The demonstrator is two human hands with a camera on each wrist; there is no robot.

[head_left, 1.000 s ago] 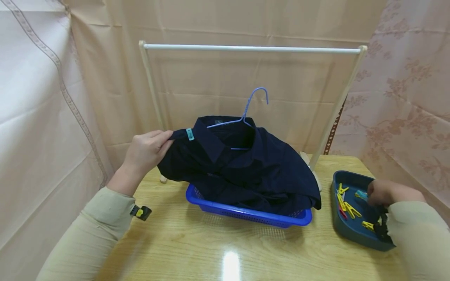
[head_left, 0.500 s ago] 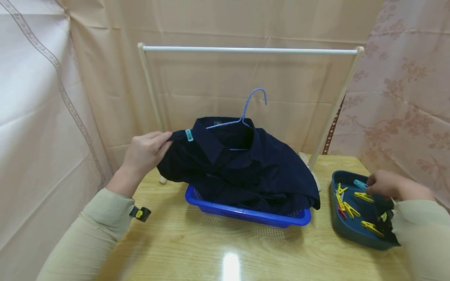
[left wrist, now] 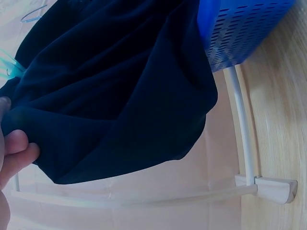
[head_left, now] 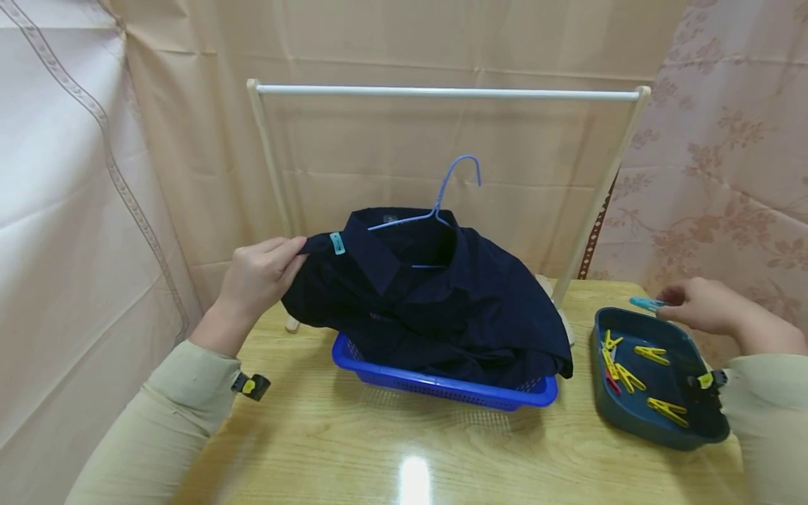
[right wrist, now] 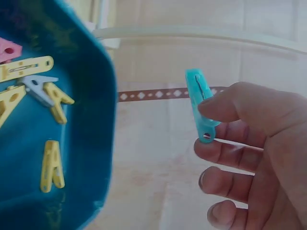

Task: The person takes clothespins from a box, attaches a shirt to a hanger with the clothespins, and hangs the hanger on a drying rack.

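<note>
A dark navy shirt (head_left: 499,308) lies partly in a blue basket (head_left: 442,387), with a blue wire hanger (head_left: 440,193) inside its collar, hook upward. My left hand (head_left: 261,273) pinches the shirt's shoulder at the left and holds it raised. Just beside those fingers, a teal clothespin (head_left: 337,243) is clipped on the shoulder. My right hand (head_left: 710,305) pinches another teal clothespin (right wrist: 199,103) between thumb and fingers, above the far edge of a dark teal tray (head_left: 601,382). In the left wrist view, the shirt cloth (left wrist: 120,105) hangs from my fingertips.
Several yellow clothespins (head_left: 667,412) lie in the tray, with a pink one (right wrist: 9,50) and a grey one (right wrist: 38,88). A rack with a white bar (head_left: 442,92) stands behind the basket on the wooden table (head_left: 315,435). Cloth curtains surround the table.
My right hand has risen out of the tray with a teal clothespin, uncovering a yellow one there. My left hand keeps its hold on the shirt's shoulder.
</note>
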